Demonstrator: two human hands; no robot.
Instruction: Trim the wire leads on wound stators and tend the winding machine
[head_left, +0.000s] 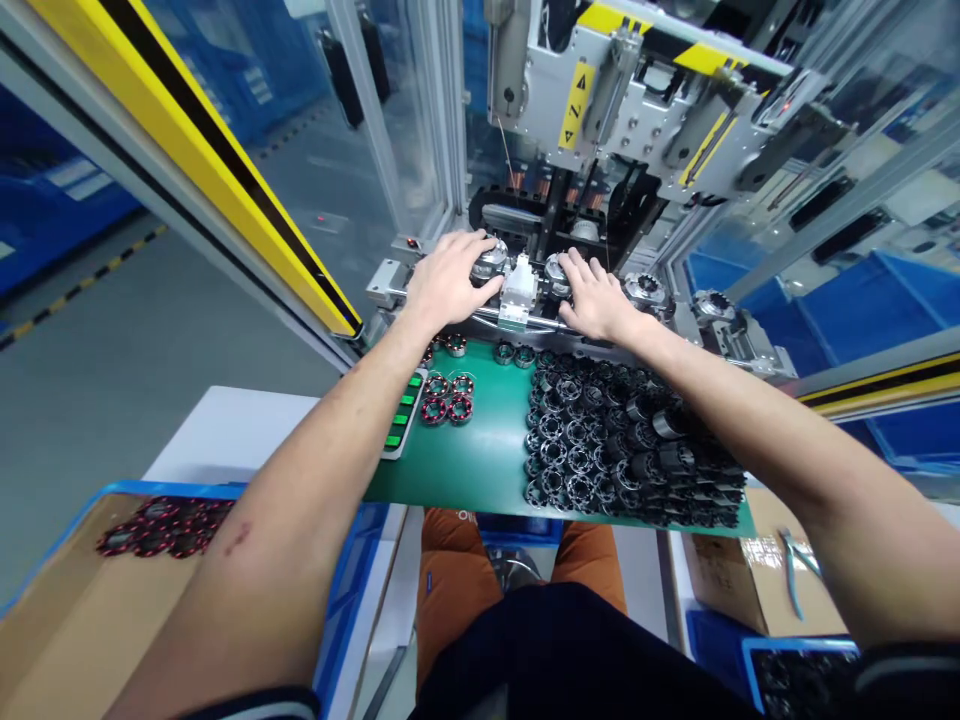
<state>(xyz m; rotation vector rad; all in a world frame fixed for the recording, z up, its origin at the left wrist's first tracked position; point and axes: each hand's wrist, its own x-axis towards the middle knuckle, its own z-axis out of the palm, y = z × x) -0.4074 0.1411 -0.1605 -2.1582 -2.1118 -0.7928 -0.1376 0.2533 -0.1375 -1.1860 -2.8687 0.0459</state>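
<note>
My left hand (454, 280) reaches to a round metal fixture (493, 258) on the machine, its fingers and thumb curled round the rim. Alongside, my right hand (598, 298) grips a second round fixture (555, 272), its fingertips on top and the thumb lower down; much of this fixture is hidden. A white block (519, 285) stands between the two hands. To the right of my right hand sit two more round fixtures, one nearer (646, 288) and one farther (714, 305). Below, a green work surface (487, 460) bears red-wound motor stators (448, 408) and many stacked black stator cores (577, 430).
Overhead hangs a machine head (637, 110) with yellow markings. A yellow-black light-curtain post (225, 170) rises at left. A counter strip with green displays (402, 418) lies by the stators. At lower left is a box of wound stators (161, 525); pliers (792, 575) lie on a carton at right.
</note>
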